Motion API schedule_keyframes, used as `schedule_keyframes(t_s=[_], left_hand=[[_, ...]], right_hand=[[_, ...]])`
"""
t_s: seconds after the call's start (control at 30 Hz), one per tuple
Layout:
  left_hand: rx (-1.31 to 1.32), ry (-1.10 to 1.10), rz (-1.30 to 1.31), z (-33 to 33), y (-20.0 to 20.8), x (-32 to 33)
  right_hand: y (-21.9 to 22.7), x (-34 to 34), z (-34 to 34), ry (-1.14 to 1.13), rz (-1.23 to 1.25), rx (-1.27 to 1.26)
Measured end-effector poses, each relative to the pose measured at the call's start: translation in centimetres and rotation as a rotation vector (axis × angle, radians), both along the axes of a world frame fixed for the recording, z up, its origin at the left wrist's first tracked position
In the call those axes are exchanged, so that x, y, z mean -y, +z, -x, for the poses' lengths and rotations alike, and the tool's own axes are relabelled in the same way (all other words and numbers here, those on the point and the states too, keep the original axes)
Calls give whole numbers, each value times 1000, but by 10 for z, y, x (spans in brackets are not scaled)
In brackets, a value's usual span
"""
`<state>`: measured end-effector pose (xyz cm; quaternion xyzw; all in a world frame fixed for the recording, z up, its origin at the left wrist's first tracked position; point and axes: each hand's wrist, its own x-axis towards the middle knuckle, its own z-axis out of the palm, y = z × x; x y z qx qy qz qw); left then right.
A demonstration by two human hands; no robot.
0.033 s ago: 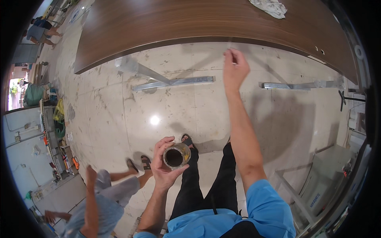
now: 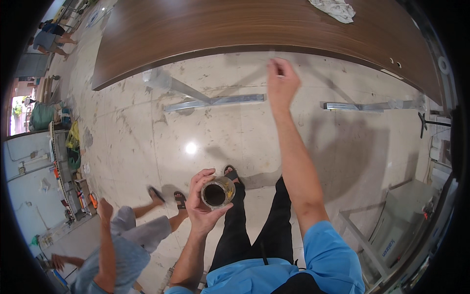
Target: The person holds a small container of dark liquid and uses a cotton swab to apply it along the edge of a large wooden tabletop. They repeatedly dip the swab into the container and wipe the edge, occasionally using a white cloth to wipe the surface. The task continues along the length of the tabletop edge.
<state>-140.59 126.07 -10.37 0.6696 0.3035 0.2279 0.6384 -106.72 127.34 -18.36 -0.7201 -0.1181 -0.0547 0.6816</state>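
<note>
My left hand (image 2: 203,221) is wrapped round a small round cup (image 2: 227,188) held in front of my body. Stains, some of them yellow, mark the cup's wall, and its inside looks dark. My right hand (image 2: 283,81) reaches forward, just short of the front edge of a dark brown wood-grain tabletop (image 2: 235,29). Its fingers are closed in a pinch; whatever lies between them is too small or hidden to name.
A crumpled white cloth (image 2: 335,10) lies on the tabletop. Metal table legs (image 2: 215,101) stand on the tiled floor below. At my left a co-worker in a blue-grey shirt (image 2: 129,257) walks close by. A glass-sided box (image 2: 406,220) stands at the right.
My right hand has shifted a little to the left along the tabletop's edge. My left hand keeps the cup in place. The co-worker has stepped and swung an arm at the left.
</note>
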Motion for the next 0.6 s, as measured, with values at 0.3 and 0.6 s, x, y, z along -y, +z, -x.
schedule_keyframes(t_s=[0.3, 0.6], left_hand=[[-9, 36, -15, 15, -1, -15], [14, 47, 2, 22, -6, -21]], right_hand=[[-13, -18, 10, 7, -24, -10], [-21, -70, 36, 218, 58, -52]])
